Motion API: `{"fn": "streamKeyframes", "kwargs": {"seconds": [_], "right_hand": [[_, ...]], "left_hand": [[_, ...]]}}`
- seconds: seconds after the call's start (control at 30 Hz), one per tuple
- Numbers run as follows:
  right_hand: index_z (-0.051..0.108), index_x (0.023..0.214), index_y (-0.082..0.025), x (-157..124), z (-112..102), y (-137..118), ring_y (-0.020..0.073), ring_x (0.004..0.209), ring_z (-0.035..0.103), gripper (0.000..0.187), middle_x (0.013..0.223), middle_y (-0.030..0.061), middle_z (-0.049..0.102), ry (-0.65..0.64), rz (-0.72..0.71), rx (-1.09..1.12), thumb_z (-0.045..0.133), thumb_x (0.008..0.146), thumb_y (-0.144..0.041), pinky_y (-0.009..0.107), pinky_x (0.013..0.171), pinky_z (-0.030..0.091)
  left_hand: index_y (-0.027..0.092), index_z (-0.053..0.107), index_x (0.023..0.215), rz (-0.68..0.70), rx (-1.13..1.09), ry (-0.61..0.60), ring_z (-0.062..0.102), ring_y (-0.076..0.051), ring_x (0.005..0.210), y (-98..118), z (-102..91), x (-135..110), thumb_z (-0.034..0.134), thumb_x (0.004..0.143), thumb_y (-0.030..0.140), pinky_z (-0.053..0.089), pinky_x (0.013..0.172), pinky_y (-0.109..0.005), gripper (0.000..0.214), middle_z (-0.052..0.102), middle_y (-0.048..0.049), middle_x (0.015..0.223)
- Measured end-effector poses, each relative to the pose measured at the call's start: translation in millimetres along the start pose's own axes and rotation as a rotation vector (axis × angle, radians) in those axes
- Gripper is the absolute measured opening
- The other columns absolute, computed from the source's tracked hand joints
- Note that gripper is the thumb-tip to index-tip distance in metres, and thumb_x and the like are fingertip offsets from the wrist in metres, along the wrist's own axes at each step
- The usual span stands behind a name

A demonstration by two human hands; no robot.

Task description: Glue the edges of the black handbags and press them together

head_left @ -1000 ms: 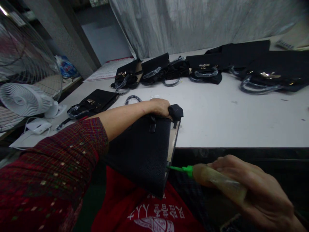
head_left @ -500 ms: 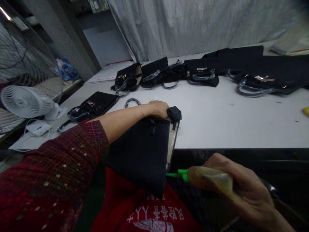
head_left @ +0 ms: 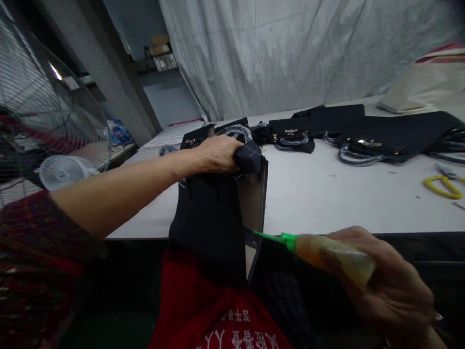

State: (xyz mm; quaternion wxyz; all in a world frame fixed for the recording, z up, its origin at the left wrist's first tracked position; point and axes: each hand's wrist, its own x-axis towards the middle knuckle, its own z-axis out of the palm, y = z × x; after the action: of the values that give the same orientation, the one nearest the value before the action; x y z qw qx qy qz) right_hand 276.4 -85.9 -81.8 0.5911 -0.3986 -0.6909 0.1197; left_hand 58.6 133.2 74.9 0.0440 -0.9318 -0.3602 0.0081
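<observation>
My left hand (head_left: 220, 151) is closed on the top of a black handbag (head_left: 209, 220), beside its wrapped handle. The bag hangs at the table's near edge against my red apron, its beige-lined side gaping to the right. A black flap bunches up just beyond my fingers, which are partly hidden. In my right hand (head_left: 388, 286) is a squeeze bottle (head_left: 327, 252) with amber contents, probably glue. Its thin green nozzle (head_left: 271, 236) points left, the tip at the bag's open side edge; whether it touches, I cannot tell.
Several black handbags (head_left: 292, 130) with plastic-wrapped handles lie along the back of the white table (head_left: 308, 203). Yellow-handled snips (head_left: 441, 186) rest at the right. A small white fan (head_left: 65, 172) and a large caged fan (head_left: 54, 92) stand at the left. A grey curtain (head_left: 272, 58) hangs behind.
The handbag has been turned and tilted, so its side gap shows wider. The bottle's nozzle has risen along that side. My view has shifted, bringing the yellow snips further into sight.
</observation>
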Motion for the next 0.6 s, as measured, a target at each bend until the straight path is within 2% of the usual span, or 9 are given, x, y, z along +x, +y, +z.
{"fn": "streamKeyframes", "kwargs": {"seconds": [0.13, 0.27, 0.43, 0.6], "right_hand": [[0.061, 0.103, -0.025, 14, 2, 5, 0.0197, 0.074, 0.061, 0.024, 0.088, 0.0059, 0.062, 0.028, -0.024, -0.038, 0.063, 0.083, -0.012, 0.030, 0.054, 0.049], [0.059, 0.101, -0.023, 29, 4, 17, 0.0181, 0.072, 0.060, 0.020, 0.088, 0.0052, 0.060, 0.016, -0.077, -0.098, 0.067, 0.082, -0.017, 0.028, 0.053, 0.048], [0.056, 0.100, -0.021, 38, 3, 39, 0.0166, 0.072, 0.060, 0.017, 0.089, 0.0038, 0.059, -0.001, -0.091, -0.248, 0.063, 0.085, -0.019, 0.029, 0.060, 0.048], [0.053, 0.093, -0.021, 34, 3, 50, 0.0139, 0.063, 0.055, 0.009, 0.083, 0.0020, 0.057, -0.103, -0.058, -0.357, 0.058, 0.086, -0.022, 0.026, 0.054, 0.044]], "left_hand": [[0.019, 0.067, 0.097, -0.010, 0.078, 0.061, 0.061, -0.020, 0.079, -2, -32.6, -14, 0.055, 0.077, 0.038, 0.045, 0.071, -0.027, 0.030, 0.066, -0.0058, 0.081], [0.018, 0.064, 0.104, -0.064, 0.111, 0.072, 0.060, -0.018, 0.078, -7, -47.9, -22, 0.055, 0.079, 0.039, 0.045, 0.071, -0.026, 0.033, 0.066, -0.0056, 0.086], [0.019, 0.063, 0.104, -0.075, 0.107, -0.020, 0.060, -0.016, 0.079, -1, -51.9, -29, 0.058, 0.077, 0.041, 0.046, 0.072, -0.025, 0.035, 0.066, -0.0033, 0.089], [0.018, 0.066, 0.094, -0.064, 0.122, -0.162, 0.063, -0.020, 0.077, 19, -43.3, -44, 0.061, 0.071, 0.039, 0.047, 0.067, -0.028, 0.031, 0.068, -0.0057, 0.084]]}}
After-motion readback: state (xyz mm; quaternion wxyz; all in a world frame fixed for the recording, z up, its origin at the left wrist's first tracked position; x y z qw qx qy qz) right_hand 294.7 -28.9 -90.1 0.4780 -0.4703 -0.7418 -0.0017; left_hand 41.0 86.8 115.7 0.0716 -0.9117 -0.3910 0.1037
